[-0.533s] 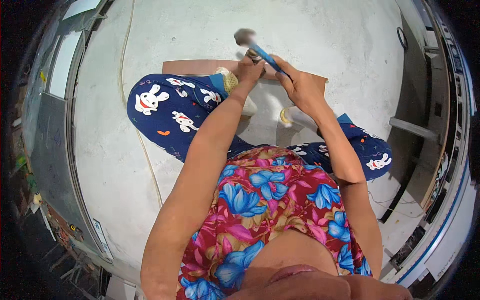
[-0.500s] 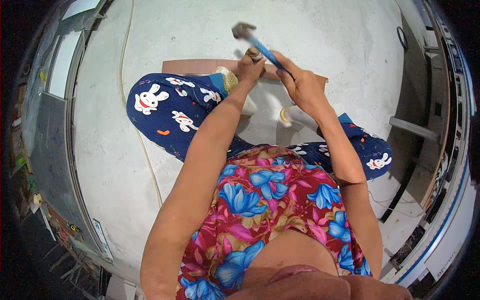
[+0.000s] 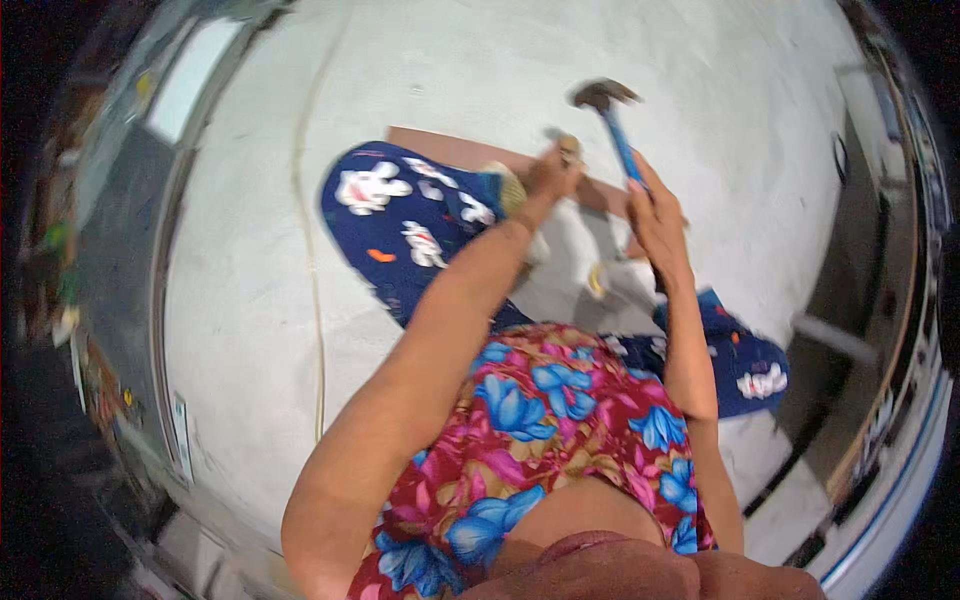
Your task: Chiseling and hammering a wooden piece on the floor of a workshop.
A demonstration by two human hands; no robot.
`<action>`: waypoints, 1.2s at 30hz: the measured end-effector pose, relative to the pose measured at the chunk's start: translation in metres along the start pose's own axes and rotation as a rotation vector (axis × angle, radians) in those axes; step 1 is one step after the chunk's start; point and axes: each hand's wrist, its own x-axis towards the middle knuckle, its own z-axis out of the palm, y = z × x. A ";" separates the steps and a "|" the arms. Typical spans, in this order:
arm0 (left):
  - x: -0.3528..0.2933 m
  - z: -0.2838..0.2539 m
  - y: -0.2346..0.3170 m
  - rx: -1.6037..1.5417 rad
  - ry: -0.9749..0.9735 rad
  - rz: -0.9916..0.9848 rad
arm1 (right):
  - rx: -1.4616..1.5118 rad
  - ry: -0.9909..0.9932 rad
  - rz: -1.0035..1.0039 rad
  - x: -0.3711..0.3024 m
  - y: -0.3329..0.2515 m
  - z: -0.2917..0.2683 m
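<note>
My left hand (image 3: pixel 553 177) is closed round a tool with a short, round wooden handle (image 3: pixel 569 150), its top end sticking up above the fist. Its lower end is hidden, so I cannot tell whether it is a chisel. Beneath that fist lies a reddish-brown wooden board (image 3: pixel 450 149), flat on the floor. Closed on the blue handle of a claw hammer (image 3: pixel 618 135) is my right hand (image 3: pixel 658 218). The hammer's dark metal head is up, apart from the wooden handle, beyond it and to its right.
My legs in dark blue trousers (image 3: pixel 385 255) spread to both sides, with my feet close to the board. A pale cord (image 3: pixel 308 235) runs along the concrete floor (image 3: pixel 250 300) at left. Grey panels stand at far left; a pale bar (image 3: pixel 835 338) juts in at right.
The whole view has shifted, so the scene sits lower and further right. Relative to my left hand, the hammer head has swung right. Both hands keep their grips.
</note>
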 end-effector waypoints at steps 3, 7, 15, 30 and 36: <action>-0.005 0.005 -0.013 0.148 0.075 0.034 | 0.235 -0.007 0.214 -0.003 -0.004 0.008; -0.014 -0.002 0.010 -0.170 0.131 0.128 | 0.439 0.004 0.357 -0.013 0.016 0.008; -0.021 -0.030 0.018 0.037 0.063 0.045 | 0.540 -0.096 0.427 -0.016 0.048 0.031; -0.045 -0.049 0.055 -0.037 0.008 0.104 | 0.811 0.014 0.664 -0.018 0.106 0.037; -0.038 -0.047 0.041 -0.003 -0.020 0.119 | 0.814 -0.052 0.693 -0.016 0.087 0.042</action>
